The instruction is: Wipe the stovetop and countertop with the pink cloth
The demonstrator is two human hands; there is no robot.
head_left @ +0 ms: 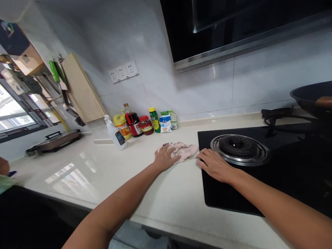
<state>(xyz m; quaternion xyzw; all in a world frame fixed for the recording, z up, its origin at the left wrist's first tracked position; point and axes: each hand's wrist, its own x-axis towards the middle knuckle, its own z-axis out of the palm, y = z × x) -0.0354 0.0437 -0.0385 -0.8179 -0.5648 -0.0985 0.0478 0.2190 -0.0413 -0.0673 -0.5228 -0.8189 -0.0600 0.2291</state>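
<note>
My left hand [166, 158] presses a crumpled pale pink cloth [184, 150] onto the white countertop [166, 193], its fingers bent over the cloth's left part. The cloth stretches right, toward the edge of the black gas cooktop [223, 197]. Over that left edge is my right hand [215, 165], fingers loosely apart and nothing seen in them; whether a fingertip touches the cloth's end I cannot tell. Close by, to its right, sits a round burner [238, 147] with a metal ring.
Along the wall stand a white spray bottle [115, 135], a yellow jug [121, 125], a dark sauce bottle [134, 124], a red-lidded jar [146, 126], a green shaker [155, 121] and seasoning packets [165, 123]. A wok [311, 98] is at right. Another person's hand [3, 166] shows at far left.
</note>
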